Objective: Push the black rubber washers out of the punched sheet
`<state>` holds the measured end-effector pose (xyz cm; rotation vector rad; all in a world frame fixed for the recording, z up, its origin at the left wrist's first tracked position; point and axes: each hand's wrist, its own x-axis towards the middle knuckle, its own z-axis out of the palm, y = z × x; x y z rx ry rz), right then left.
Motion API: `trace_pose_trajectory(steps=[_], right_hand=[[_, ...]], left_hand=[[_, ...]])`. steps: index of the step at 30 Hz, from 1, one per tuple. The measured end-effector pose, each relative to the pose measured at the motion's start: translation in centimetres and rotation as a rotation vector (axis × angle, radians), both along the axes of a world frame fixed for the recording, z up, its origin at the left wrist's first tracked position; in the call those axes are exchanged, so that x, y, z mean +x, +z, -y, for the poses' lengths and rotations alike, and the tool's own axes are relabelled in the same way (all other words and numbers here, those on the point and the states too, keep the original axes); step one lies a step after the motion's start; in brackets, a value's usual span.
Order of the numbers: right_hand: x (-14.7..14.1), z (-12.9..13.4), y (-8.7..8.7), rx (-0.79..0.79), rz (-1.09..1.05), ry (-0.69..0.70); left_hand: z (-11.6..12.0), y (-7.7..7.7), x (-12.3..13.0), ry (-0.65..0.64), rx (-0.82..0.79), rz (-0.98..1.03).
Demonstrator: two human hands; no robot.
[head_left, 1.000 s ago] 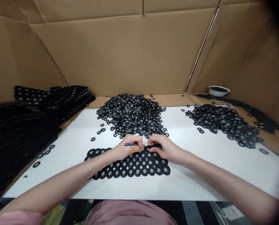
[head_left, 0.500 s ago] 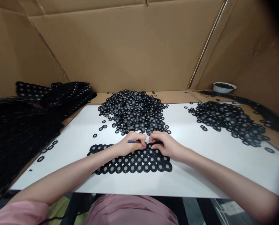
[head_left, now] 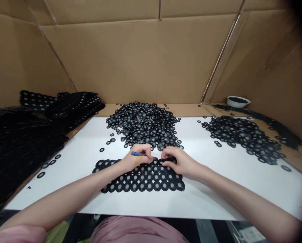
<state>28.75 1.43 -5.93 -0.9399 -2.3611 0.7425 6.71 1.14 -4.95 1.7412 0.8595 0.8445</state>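
Observation:
In front of me lies a flat panel of joined black rings with pale grey centres (head_left: 142, 177), set in rows. My left hand (head_left: 139, 156) is closed around a slim blue-handled tool (head_left: 135, 154). The tool's tip sits near the panel's far edge and is too small to make out. On the right, my right hand (head_left: 178, 161) pinches the panel's far edge between thumb and fingers. Just beyond both hands rises a big heap of loose black rings (head_left: 144, 121). My left forearm covers part of the panel's left side.
A second pile of rings (head_left: 242, 135) spreads at the right, behind it a white bowl (head_left: 238, 102) with dark green contents. Black strands (head_left: 21, 141) and folded ring panels (head_left: 75, 104) lie at the left. Cardboard walls (head_left: 130, 60) surround the white board (head_left: 191, 202).
My left hand has shifted slightly left, away from my right hand, widening the gap between them. My right hand still pinches the panel's edge. The whole view has tilted up a little.

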Motion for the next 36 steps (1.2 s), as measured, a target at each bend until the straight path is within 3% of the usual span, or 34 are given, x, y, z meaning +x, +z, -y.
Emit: trace_pose_trajectory(steps=[7,15,25,36], right_hand=[[0.3,0.3,0.3,-0.01,0.095,0.01],[0.0,0.8,0.3,-0.053,0.144,-0.025],[-0.1,0.6,0.2,-0.053,0.128,0.01],[-0.2,1.0,0.2,-0.04,0.055,0.03]], left_hand=[[1.2,0.4,0.3,-0.187,0.122,-0.099],[1.5,0.7,0.5,-0.149,0.137,-0.146],[2.3,1.6,1.1,-0.151,0.266,-0.234],[1.9,1.2,1.4,-0.133,0.156,-0.155]])
